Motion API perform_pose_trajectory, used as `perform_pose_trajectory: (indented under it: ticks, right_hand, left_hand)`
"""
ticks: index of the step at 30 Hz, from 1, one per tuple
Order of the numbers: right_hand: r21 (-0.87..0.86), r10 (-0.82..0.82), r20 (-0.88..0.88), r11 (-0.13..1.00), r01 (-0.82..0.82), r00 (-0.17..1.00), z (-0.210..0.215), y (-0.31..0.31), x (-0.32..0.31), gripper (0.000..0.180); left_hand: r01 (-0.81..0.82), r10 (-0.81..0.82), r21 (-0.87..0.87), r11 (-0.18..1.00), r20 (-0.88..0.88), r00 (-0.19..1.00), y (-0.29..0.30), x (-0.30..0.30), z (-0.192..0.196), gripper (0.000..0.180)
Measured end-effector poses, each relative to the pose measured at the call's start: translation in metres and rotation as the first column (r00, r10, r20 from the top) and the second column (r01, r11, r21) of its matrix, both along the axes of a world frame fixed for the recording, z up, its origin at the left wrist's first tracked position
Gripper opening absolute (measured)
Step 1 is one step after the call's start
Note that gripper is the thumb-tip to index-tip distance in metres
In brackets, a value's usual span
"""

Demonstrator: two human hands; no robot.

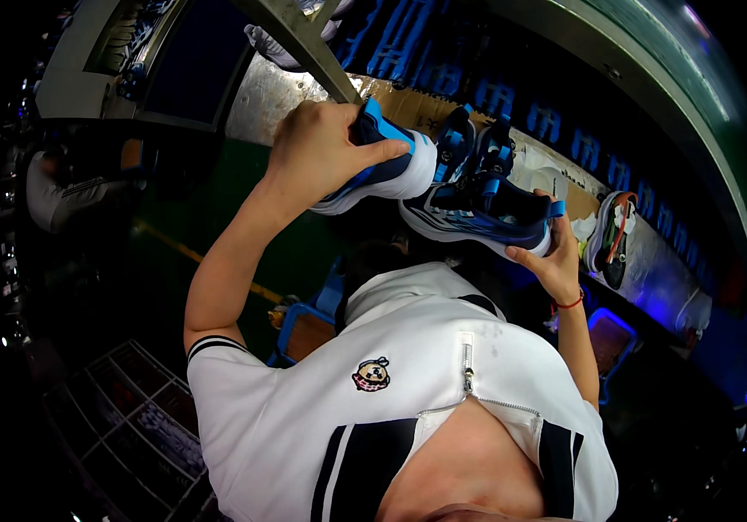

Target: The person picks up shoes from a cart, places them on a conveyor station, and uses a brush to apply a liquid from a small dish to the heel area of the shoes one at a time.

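Note:
My left hand (314,152) grips a dark blue sneaker (398,180) with a thick white sole and a bright blue heel tab. Its thumb presses on the upper near that tab. A matching sneaker (469,215) lies on its side of the pair to the right, held at the heel by my right hand (558,257). Both sneakers are lifted in front of my chest, above the bench's near edge, and their toes are partly hidden. Just beyond them, two more dark blue sneakers (454,146) stand close together on the bench.
A metal post (308,48) rises beside my left hand. On the bench (652,270) to the right stands a shoe with orange trim (613,239). Blue items line a rack (391,39) behind. Blue stools (308,326) stand below; a seated person (47,193) is far left.

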State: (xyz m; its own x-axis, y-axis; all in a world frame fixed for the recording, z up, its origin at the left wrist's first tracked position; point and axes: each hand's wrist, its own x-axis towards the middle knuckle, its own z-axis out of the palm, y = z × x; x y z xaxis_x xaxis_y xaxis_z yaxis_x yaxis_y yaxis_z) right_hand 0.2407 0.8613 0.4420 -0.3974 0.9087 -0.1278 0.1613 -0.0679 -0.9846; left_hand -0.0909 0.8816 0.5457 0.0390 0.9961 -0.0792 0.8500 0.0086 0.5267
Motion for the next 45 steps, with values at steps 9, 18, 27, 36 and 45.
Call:
perform_pose_trajectory:
  ticks: [9,18,27,36,45]
  right_hand:
    - [0.032,0.001,0.022,0.999,-0.001,1.0,0.0,0.0,-0.005,0.081]
    - [0.118,-0.032,0.084,0.993,0.022,0.996,-0.013,0.025,-0.034,0.08]
    - [0.205,0.049,0.071,0.977,-0.063,0.996,-0.008,0.036,-0.07,0.08]
    - [0.162,0.051,0.052,0.985,-0.059,0.997,-0.008,0.034,-0.07,0.081]
    - [0.195,0.024,0.027,0.98,-0.028,0.999,-0.019,0.034,-0.076,0.08]
  left_hand:
    - [0.21,-0.242,0.399,0.893,0.029,0.97,-0.052,0.015,-0.008,0.037]
    - [0.526,-0.287,0.54,0.657,-0.466,0.837,-0.101,0.003,-0.046,0.018]
    - [0.623,-0.262,0.518,0.587,-0.606,0.751,-0.124,-0.016,-0.058,0.025]
    - [0.664,-0.29,0.479,0.575,-0.639,0.712,-0.133,-0.024,-0.063,0.034]
    - [0.732,-0.343,0.409,0.544,-0.688,0.639,-0.126,-0.029,-0.057,0.019]
